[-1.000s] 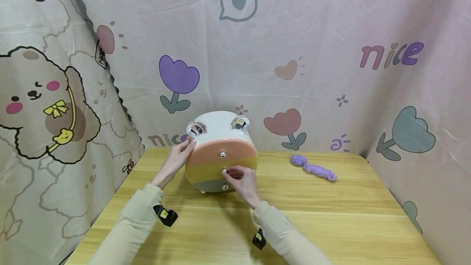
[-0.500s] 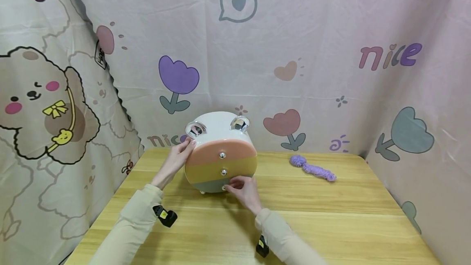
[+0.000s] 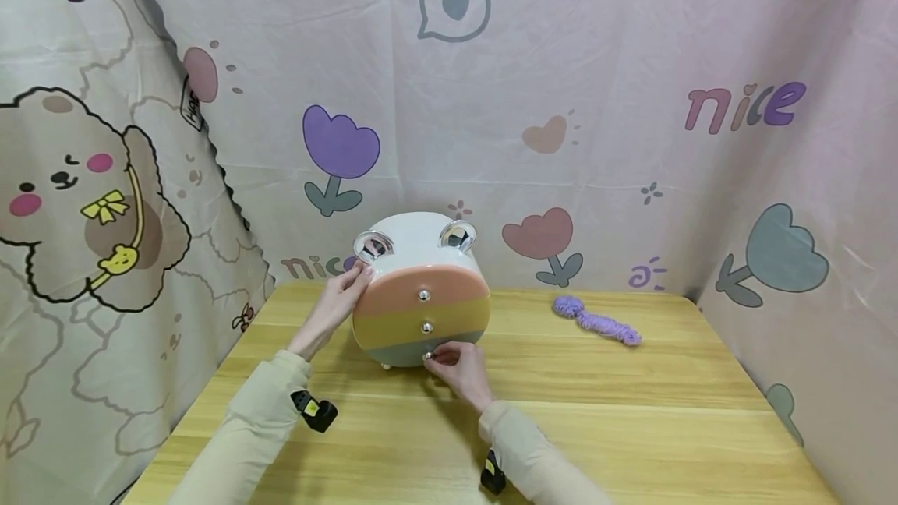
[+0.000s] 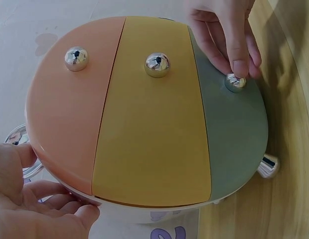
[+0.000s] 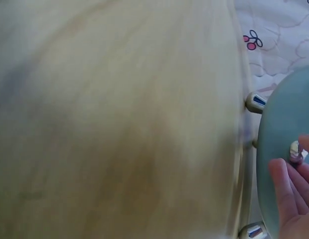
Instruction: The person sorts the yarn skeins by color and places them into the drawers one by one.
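A small round drawer box with a white body and two silver ears stands on the table. Its front carries an orange drawer, a yellow drawer and a grey-green drawer, each with a silver ball knob. In the head view all three fronts sit about flush. My left hand holds the box's upper left side by the ear, thumb apart from the curled fingers. With thumb and fingers, my right hand pinches the lowest knob on the grey-green drawer. The right wrist view shows only part of that hand.
Purple yarn lies in a twisted bundle on the wooden table, to the right of the box. A printed cloth hangs behind and along both sides. Short silver feet lift the box off the table.
My right hand has gone down from the yellow drawer's knob to the grey-green drawer's knob, and its fingers have shifted slightly there. The left hand and the box have stayed in place.
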Demonstrator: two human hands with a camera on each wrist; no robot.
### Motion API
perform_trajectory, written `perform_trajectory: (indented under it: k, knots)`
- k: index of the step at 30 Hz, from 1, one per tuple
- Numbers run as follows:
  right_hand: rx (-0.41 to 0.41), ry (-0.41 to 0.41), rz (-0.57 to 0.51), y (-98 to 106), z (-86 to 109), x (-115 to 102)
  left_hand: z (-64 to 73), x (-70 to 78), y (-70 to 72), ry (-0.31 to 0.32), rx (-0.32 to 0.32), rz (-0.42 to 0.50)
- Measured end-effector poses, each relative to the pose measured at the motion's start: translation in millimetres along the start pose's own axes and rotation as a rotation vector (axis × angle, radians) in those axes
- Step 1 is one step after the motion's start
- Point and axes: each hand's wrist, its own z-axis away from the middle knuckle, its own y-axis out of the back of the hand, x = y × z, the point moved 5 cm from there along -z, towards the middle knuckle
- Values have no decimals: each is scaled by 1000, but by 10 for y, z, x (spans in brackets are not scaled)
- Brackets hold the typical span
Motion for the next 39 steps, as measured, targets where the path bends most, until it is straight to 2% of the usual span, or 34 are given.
perform_trajectory:
  k: [5, 12, 22, 33, 39]
  knots:
    - [65, -40, -12, -26, 6, 14, 7, 0, 1, 7, -1, -15]
    - [144, -50, -26, -48, 14, 4, 7, 3, 4, 4, -2, -2]
    - [161, -16, 25, -32, 20, -16, -2, -4, 3, -3, 1, -13]
    - [167, -43, 42, -37, 3, -11, -13, -6, 7, -3, 5, -15]
    - [175, -22, 40, -42, 11, -31, -11, -8, 5, -3, 1, -13]
